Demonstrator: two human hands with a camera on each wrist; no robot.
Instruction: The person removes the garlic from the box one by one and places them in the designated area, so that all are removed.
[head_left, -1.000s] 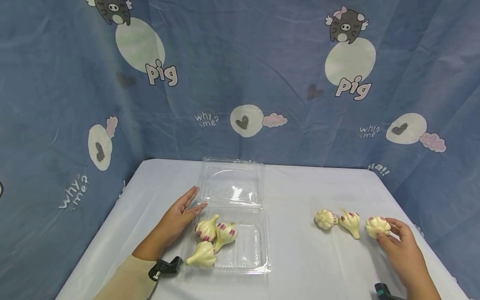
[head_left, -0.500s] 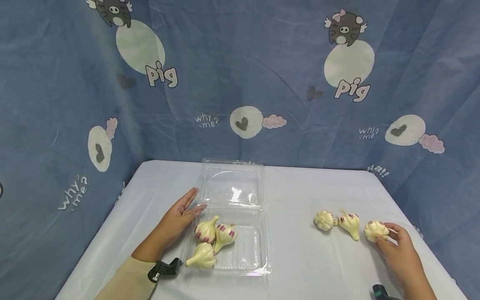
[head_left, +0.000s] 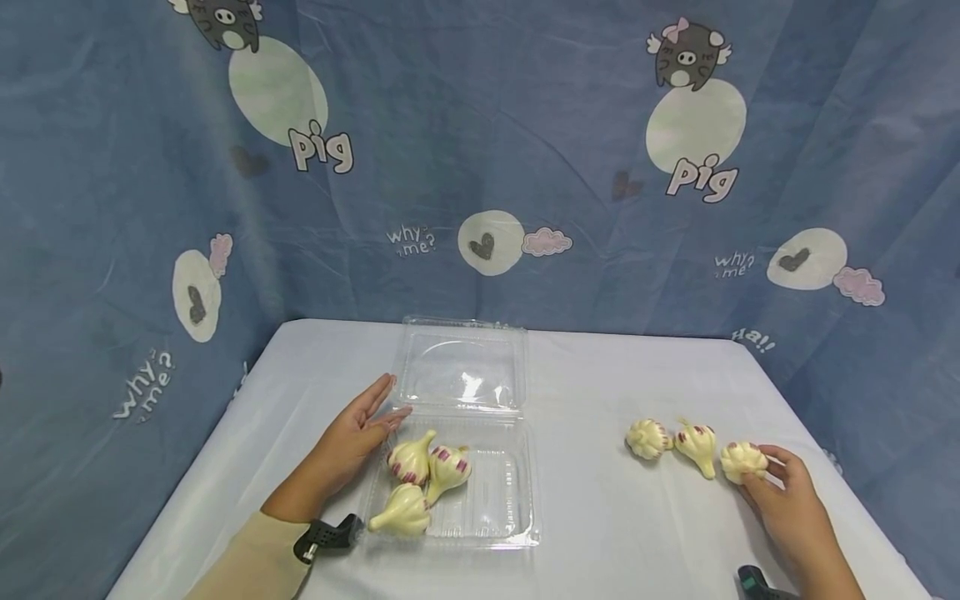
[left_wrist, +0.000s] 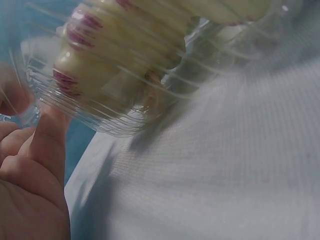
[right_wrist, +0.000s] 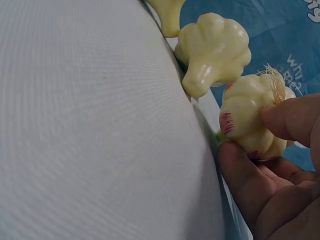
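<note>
At the right of the table, my right hand (head_left: pixel 791 504) pinches a garlic bulb (head_left: pixel 743 462) between thumb and fingers. In the right wrist view its dry root tuft sits by the thumb on the held garlic bulb (right_wrist: pixel 252 115). Two more garlic bulbs lie just left of it, a stemmed one (head_left: pixel 697 448) and a rounder one (head_left: pixel 648 439). My left hand (head_left: pixel 348 442), fingers extended, rests at the left edge of a clear plastic clamshell box (head_left: pixel 498 537). Inside the box's left half lie three garlic bulbs (head_left: pixel 448 468); the left wrist view shows garlic (left_wrist: pixel 110 55) through the ribbed wall.
The box's clear lid (head_left: pixel 461 367) lies folded back towards the rear of the white-covered table (head_left: pixel 585 517). A blue printed curtain (head_left: pixel 420 167) hangs behind and at both sides. Dark straps with devices (head_left: pixel 327 537) sit on the wrists.
My right hand has shifted slightly left with its garlic bulb, bringing it closer to the two loose bulbs. The left hand and box stay in place.
</note>
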